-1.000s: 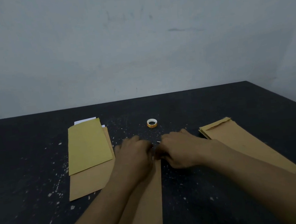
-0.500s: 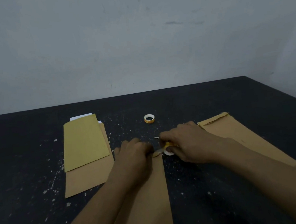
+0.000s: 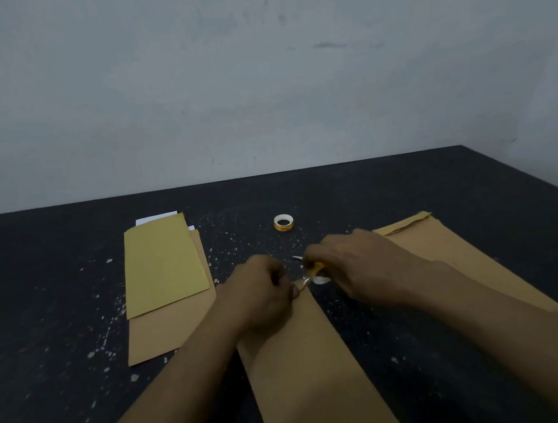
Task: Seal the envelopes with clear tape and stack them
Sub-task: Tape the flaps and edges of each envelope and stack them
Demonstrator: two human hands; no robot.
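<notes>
Plain indoor workspace, bare scuffed wall (image 3: pixel 256 76), dark speckled table (image 3: pixel 423 192) against it

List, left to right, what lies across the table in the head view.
In order: left envelope stack → left hand → loose tape roll → right hand → right envelope pile.

A dark, almost black table (image 3: pixel 441 194) fills the lower part of the view. Many small white flecks (image 3: pixel 135 377) are scattered on its surface, mostly on the left and in the middle. Behind it stands a pale grey wall (image 3: pixel 188 83) with a short dark smudge (image 3: pixel 329 45) toward the right and some faint scratches.
</notes>
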